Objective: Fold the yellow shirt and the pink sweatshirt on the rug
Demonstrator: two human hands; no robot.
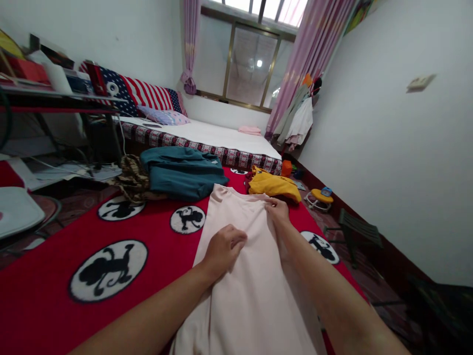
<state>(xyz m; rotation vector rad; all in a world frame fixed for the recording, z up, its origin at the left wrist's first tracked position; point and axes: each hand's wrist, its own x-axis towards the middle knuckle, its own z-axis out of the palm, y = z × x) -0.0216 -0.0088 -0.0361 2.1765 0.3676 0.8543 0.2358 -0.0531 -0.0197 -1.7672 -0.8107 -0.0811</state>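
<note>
A pale pink shirt [254, 276] lies lengthwise in front of me, its neckline at the far end. At the far right shoulder, beside the neckline, my right hand [278, 211] pinches the cloth between thumb and fingers. My left hand [224, 246] is over the middle left part of the shirt, its fingers curled in and drawn together. Whether cloth is caught between those fingers I cannot make out. Beneath the shirt spreads a red blanket [158, 266] with black figures in white circles.
Beyond the shirt lie a teal folded garment [185, 172], a brown patterned cloth [132, 177] and a yellow garment [275, 185]. A bed [218, 130] stands under the window. On the right floor are a yellow stool [321, 196] and a dark folding stool [358, 229]; a cluttered desk [66, 98] is left.
</note>
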